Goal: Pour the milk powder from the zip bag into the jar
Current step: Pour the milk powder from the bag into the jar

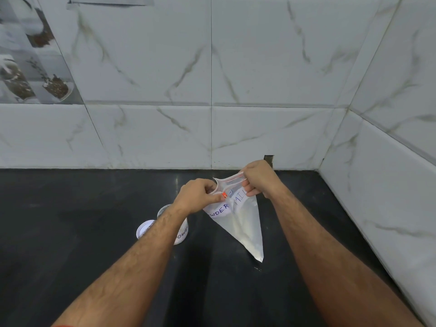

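Observation:
A clear zip bag (245,227) of white milk powder, labelled in blue handwriting, hangs above the black counter with one corner pointing down. My left hand (200,195) grips the near side of its mouth by the orange slider. My right hand (258,179) grips the far side, and the zip strip is spread apart between them. The jar (182,233), white with a blue label, stands on the counter under my left forearm, mostly hidden. Its white lid (145,228) lies just left of it.
The black counter (70,220) runs to a marble-tiled back wall (212,126) and a tiled side wall (377,197) on the right. A few white specks (257,269) lie below the bag's tip.

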Tool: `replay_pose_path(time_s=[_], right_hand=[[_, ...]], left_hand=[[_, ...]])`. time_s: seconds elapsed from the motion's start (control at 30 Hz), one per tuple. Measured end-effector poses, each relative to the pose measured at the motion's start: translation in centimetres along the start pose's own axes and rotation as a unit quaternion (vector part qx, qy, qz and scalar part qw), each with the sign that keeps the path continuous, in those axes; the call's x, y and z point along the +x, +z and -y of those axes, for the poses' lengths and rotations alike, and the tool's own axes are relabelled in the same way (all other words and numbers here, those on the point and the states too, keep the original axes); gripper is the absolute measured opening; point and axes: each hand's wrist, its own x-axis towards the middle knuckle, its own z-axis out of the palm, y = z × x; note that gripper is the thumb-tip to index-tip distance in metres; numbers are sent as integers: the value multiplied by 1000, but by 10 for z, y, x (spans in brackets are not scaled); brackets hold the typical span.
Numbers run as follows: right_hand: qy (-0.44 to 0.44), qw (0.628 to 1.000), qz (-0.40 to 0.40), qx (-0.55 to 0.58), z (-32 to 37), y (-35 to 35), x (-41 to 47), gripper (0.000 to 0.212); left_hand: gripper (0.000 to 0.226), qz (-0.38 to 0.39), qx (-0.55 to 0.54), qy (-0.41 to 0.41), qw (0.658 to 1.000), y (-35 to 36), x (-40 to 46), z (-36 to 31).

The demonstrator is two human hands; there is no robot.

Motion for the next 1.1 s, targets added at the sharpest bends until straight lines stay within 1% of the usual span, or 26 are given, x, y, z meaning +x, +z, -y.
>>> replay_pose_path(time_s=[0.1, 0.2, 0.3, 0.4, 0.47, 0.5, 0.53, 0.57, 0.6, 0.67, 0.7, 0.73, 0.77, 0.8, 0.83, 0.87, 0.9, 0.93, 0.97, 1.03, 1.07, 1.1], right_hand=[[6, 1000, -2, 1, 1, -7, 2, 24], [-40, 999, -2, 8, -3, -15, 8, 25], [-66, 994, -25, 87, -9, -23, 11, 26], [-82, 980, -72, 166, -18, -29, 14, 26], [-97, 971, -107, 193, -25, -32, 13, 21], [-103, 966, -108, 213, -29, -33, 11, 17], [-106, 960, -90, 243, -34, -32, 9, 17], [-106, 953, -49, 278, -40, -30, 5, 22], [-101, 945, 14, 312, -47, -27, 2, 27], [-60, 922, 186, 334, -61, -19, -6, 41], [-27, 908, 274, 316, -68, -12, -10, 48], [4, 896, 345, 280, -74, -4, -13, 56], [28, 889, 390, 239, -80, 5, -14, 65], [52, 887, 409, 209, -84, 17, -14, 73], [78, 889, 404, 204, -87, 29, -13, 80], [104, 890, 381, 229, -91, 42, -10, 85], [129, 887, 343, 281, -93, 55, -6, 90], [152, 875, 290, 356, -93, 65, -3, 95], [166, 852, 230, 440, -93, 73, 1, 101], [169, 772, 146, 595, -85, 82, 7, 108], [159, 730, 130, 652, -78, 84, 9, 109], [149, 699, 125, 688, -68, 85, 7, 110]], left_hand=[[51, -3, -35, -8, 999, 1, 6, 0], [38, -4, -65, -8, 998, -2, 12, -8], [28, -8, -96, 6, 995, -9, 17, -22], [28, -15, -72, 14, 997, -19, 25, -35], [32, -30, -40, 6, 999, -28, 30, -43], [36, -45, -26, -2, 999, -33, 32, -46], [39, -66, -13, -11, 998, -38, 34, -50], [40, -88, -5, -19, 996, -43, 36, -53], [38, -107, -1, -25, 994, -48, 38, -57], [33, -139, 2, -30, 990, -58, 40, -65], [32, -153, 2, -30, 988, -63, 41, -69], [32, -163, -4, -30, 986, -67, 43, -73], [33, -170, -17, -26, 985, -71, 44, -76], [33, -178, -38, -16, 983, -75, 46, -78], [33, -184, -67, -3, 981, -79, 47, -80], [34, -192, -101, 9, 976, -83, 47, -83], [34, -199, -142, 18, 970, -87, 45, -86], [35, -203, -186, 23, 961, -91, 44, -88], [36, -204, -230, 27, 951, -95, 41, -89], [34, -199, -300, 31, 933, -100, 36, -87], [35, -197, -323, 32, 925, -102, 33, -84], [37, -192, -341, 32, 920, -104, 30, -79]])
